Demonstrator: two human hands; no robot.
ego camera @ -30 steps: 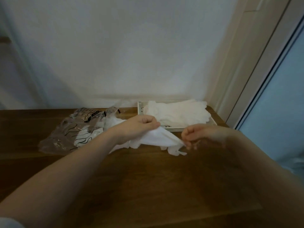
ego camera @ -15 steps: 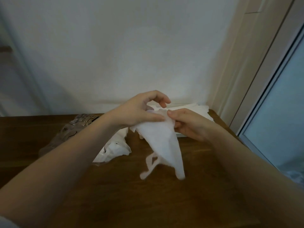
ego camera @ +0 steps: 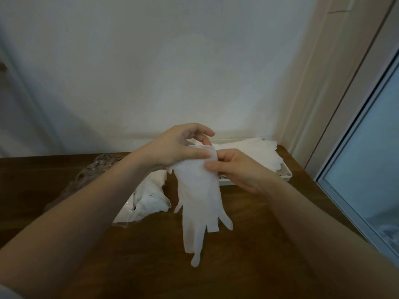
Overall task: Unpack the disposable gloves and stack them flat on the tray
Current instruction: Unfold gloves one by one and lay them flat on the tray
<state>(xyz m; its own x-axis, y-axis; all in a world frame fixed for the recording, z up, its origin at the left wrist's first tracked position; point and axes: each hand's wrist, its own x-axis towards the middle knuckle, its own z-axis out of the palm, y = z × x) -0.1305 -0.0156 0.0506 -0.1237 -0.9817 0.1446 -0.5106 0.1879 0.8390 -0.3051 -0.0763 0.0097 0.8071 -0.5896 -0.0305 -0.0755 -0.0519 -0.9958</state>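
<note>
A white disposable glove hangs in the air above the table, cuff up and fingers pointing down. My left hand pinches the cuff's left side between thumb and fingers. My right hand pinches the cuff's right side. Behind my hands, at the table's far right, a white tray holds a flat pile of white gloves. To the left lies the opened clear plastic packet, with more white gloves spilling from it.
The brown wooden table runs up to a white wall. A door frame and a glass pane stand close on the right, beside the tray.
The glove was pulled from the packet, lifted off the table and now hangs unfolded full length. Both hands rose and came together at its cuff.
</note>
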